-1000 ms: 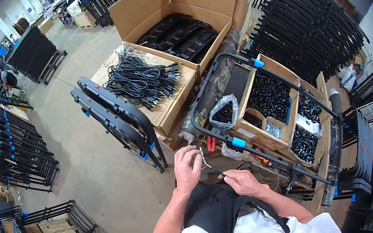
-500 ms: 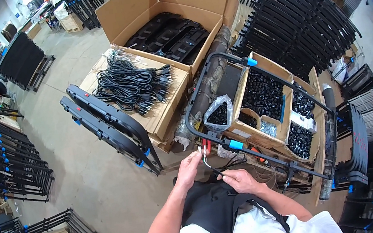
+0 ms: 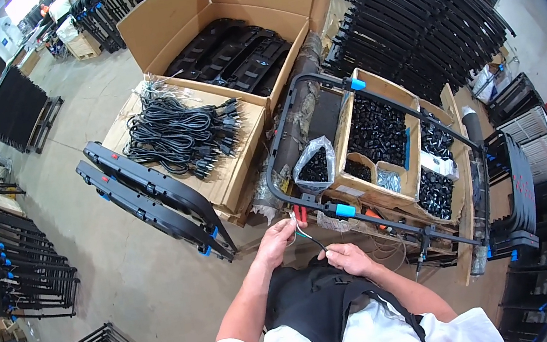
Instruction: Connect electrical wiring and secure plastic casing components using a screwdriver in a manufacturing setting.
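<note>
My left hand point(image 3: 277, 242) pinches the thin, loose wire ends of a black power cord point(image 3: 314, 241). White and green wires fan out there from the black sheath. Lower and to the right, my right hand point(image 3: 347, 257) grips the black sheath between thumb and fingers. Just beyond my left fingertips is a red part point(image 3: 300, 213) at the edge of a black tubular frame point(image 3: 282, 193); I cannot make out whether the wires touch it. The frame carries blue clips point(image 3: 345, 210) and lies across the bins in front of me.
A pile of black power cords point(image 3: 176, 132) rests on a cardboard-topped stack. Behind it stands an open carton point(image 3: 169, 18) of black panels. Wooden bins point(image 3: 386, 205) hold small black parts and screws. Two black legs point(image 3: 141, 184) lean at left; stacked black frames point(image 3: 417, 22) rise at right.
My view has shifted slightly, so the surroundings sit a little further left. Both hands keep hold of the cord, and the left fingers have drawn in around the wire ends.
</note>
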The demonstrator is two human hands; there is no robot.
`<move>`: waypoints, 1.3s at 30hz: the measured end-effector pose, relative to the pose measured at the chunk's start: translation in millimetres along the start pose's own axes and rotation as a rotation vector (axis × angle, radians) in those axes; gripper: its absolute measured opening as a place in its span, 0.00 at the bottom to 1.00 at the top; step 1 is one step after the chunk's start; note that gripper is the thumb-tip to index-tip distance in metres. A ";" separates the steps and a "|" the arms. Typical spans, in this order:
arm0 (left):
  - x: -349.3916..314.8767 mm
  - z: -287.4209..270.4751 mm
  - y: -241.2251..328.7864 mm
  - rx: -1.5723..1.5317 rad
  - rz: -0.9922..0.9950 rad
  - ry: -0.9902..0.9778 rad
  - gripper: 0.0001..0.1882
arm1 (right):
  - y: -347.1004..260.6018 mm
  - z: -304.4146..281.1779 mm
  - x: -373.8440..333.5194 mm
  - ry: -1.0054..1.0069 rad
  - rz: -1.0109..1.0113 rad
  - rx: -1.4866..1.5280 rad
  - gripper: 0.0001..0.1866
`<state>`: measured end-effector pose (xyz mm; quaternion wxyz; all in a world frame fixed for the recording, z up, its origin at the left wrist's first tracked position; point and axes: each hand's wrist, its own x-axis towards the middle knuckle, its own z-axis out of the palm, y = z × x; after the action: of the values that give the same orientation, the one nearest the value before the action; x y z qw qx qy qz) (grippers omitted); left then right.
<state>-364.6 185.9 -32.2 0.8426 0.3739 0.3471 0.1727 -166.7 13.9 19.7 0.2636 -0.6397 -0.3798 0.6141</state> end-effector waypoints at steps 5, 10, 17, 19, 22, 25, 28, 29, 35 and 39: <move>18.1 -1.3 -0.7 0.015 -0.008 0.101 0.13 | 11.1 10.7 22.9 0.082 -0.020 -0.026 0.19; 26.1 -0.1 11.5 0.277 -0.025 0.182 0.13 | 12.5 18.9 30.4 0.133 0.021 -0.002 0.18; 44.8 -12.3 22.0 0.720 0.078 0.125 0.13 | 13.8 26.5 34.0 0.163 0.001 0.034 0.18; 49.8 -14.5 22.0 0.337 -0.056 0.046 0.13 | 9.7 28.0 35.8 0.177 -0.018 0.063 0.18; 50.8 -12.1 19.2 0.133 -0.133 0.082 0.12 | 2.9 30.0 37.3 0.193 -0.037 0.097 0.18; 46.0 -7.2 15.7 0.216 -0.059 0.148 0.12 | 2.7 33.3 39.5 0.191 -0.029 0.112 0.18; 57.4 -23.0 5.2 0.563 0.074 0.161 0.14 | 2.0 38.1 43.5 0.179 -0.004 0.122 0.18; 55.8 -15.8 16.3 0.568 0.066 0.146 0.14 | 4.4 37.6 43.0 0.189 0.022 0.130 0.18; 52.9 -15.6 28.1 0.441 -0.046 0.100 0.15 | 1.5 43.3 49.4 0.165 0.026 0.127 0.18; 48.6 -1.8 21.1 0.241 -0.113 0.225 0.13 | 4.3 44.2 54.7 0.174 0.053 0.140 0.18</move>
<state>-332.6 227.5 -39.4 0.7557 0.4306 0.4779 0.1228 -212.0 50.0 -20.5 0.3231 -0.6803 -0.2947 0.5881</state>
